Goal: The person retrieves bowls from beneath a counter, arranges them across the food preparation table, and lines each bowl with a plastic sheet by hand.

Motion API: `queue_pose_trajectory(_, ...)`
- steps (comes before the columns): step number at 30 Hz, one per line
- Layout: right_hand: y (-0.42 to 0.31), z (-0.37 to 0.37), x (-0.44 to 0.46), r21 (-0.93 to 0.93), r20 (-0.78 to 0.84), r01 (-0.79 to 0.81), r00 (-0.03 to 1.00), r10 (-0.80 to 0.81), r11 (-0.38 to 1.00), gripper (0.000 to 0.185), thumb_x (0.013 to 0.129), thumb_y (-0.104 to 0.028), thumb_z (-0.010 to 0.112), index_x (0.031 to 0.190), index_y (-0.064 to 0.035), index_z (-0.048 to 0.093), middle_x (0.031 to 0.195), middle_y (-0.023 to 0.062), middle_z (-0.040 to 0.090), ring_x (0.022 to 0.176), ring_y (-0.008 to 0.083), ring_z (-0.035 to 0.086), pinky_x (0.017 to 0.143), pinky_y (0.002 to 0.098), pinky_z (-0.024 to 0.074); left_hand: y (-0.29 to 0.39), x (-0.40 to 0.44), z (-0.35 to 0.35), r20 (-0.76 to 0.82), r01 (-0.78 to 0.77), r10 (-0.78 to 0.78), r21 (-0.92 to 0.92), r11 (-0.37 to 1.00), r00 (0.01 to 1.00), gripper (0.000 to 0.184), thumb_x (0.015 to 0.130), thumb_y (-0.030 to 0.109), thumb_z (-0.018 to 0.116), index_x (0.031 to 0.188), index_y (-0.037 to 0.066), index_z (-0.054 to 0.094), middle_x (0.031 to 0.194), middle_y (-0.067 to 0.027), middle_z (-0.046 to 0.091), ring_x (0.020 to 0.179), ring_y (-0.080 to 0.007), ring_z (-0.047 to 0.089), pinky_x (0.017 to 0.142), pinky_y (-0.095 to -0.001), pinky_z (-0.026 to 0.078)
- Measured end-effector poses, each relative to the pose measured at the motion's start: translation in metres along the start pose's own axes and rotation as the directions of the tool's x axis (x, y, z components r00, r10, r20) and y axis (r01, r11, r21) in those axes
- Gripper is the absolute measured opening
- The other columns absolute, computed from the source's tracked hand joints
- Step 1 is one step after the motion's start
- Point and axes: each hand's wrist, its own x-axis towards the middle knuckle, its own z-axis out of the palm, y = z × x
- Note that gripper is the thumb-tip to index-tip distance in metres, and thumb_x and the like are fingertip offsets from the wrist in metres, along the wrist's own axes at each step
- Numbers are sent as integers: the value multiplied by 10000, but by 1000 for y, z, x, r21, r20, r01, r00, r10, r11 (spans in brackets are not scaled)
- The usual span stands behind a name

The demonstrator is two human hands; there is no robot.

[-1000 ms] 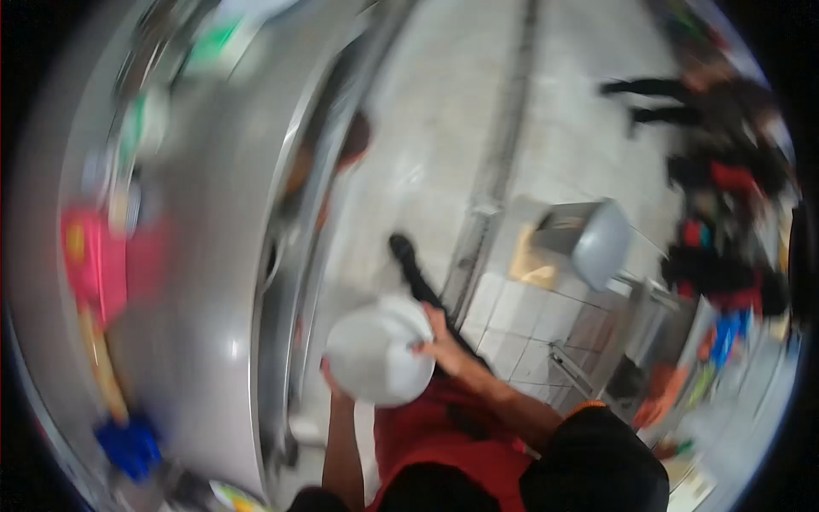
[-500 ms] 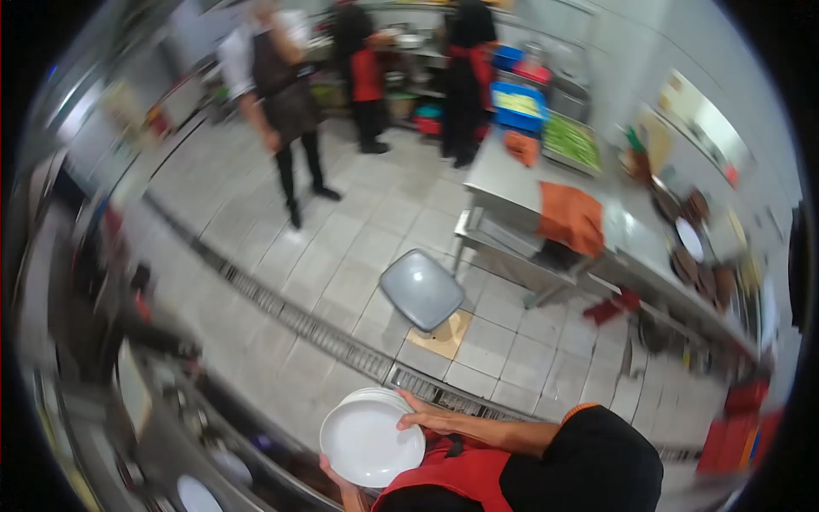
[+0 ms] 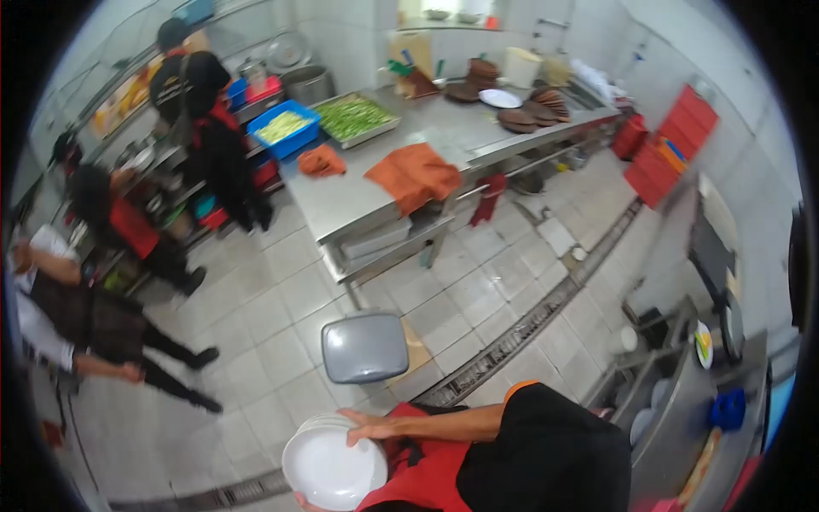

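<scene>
A small stack of white plates [image 3: 333,468] is held in front of the red apron, low in the view. My right hand [image 3: 367,427] grips the stack at its upper right rim, with the thumb over the top plate. Only a few fingers of my left hand [image 3: 305,503] show, at the lower left rim of the same plates; the rest is hidden beneath them. Just beyond the plates, on the tiled floor, stands a bin with a grey lid [image 3: 365,348].
A steel table [image 3: 444,128] holds orange cloths [image 3: 415,175], a tray of greens [image 3: 354,117] and a blue tub [image 3: 284,147]. Several people stand at the left. A floor drain [image 3: 512,341] crosses the tiles. Steel shelving [image 3: 674,401] is at the lower right.
The view has swung to the right, from the steel counter to the table and the far wall. Both hands still hold the white plates, now lower and further left in view.
</scene>
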Motion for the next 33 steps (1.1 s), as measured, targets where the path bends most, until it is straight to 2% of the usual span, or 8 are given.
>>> queue_pose_trajectory(3,-37,14,24,195,-91,5,996,13,981,963,693,-331,610,1433,5,95,1411,217,259,1326,307,229,1074,347,216,55,69,7,86,55,-61,73,996,994,765,832,591,334,1325,9,396,1282,-167,483,1133,-321,492,944,-450,403)
queue_pose_trajectory(12,-89,12,166,395,-371,220,926,-64,892,913,712,-289,620,1420,8,125,1244,153,407,1151,231,390,961,287,319,152,255,24,262,163,-198,149,975,945,761,832,585,339,1324,7,395,1283,-167,482,1132,-321,492,945,-450,401)
queue_pose_trajectory(15,-132,-1,221,504,-298,176,954,-21,846,878,733,-241,617,1421,-1,127,1208,132,432,1103,208,421,925,287,353,186,303,35,286,185,-220,143,972,933,760,832,584,341,1323,6,395,1283,-167,482,1131,-322,493,946,-451,401)
queue_pose_trajectory(19,-178,-21,296,398,-384,252,919,-89,882,832,744,-170,595,1431,-49,143,1187,109,438,1072,190,438,896,299,385,228,373,56,324,187,-196,62,981,926,758,832,581,343,1323,6,395,1283,-167,481,1131,-322,493,947,-451,400)
queue_pose_trajectory(24,-241,-56,376,428,-153,77,988,-12,901,910,663,-165,583,1450,-108,130,1243,109,413,1126,220,415,945,337,366,266,442,51,143,100,-129,194,976,981,762,800,587,422,1278,-6,438,1208,-182,533,1084,-301,527,909,-400,431)
queue_pose_trajectory(26,-268,-70,419,427,-230,122,973,-23,896,925,660,-184,595,1442,-62,115,1329,155,343,1255,265,313,1040,340,258,286,484,69,140,110,-127,121,987,982,776,795,598,427,1280,-7,437,1213,-184,531,1084,-297,528,909,-395,432)
queue_pose_trajectory(28,-286,-94,464,426,-210,103,978,-13,899,927,646,-190,588,1438,-65,125,1321,155,347,1245,271,320,1039,346,258,297,533,82,187,187,-199,77,979,962,799,793,616,422,1288,-11,430,1225,-188,525,1090,-291,528,914,-393,430)
queue_pose_trajectory(33,-366,-130,581,461,-226,157,972,-56,874,918,632,-199,580,1431,-72,145,1311,157,359,1218,285,355,1022,363,293,359,662,122,213,153,-170,95,984,962,803,805,615,406,1309,-10,406,1251,-193,507,1114,-300,516,931,-401,423)
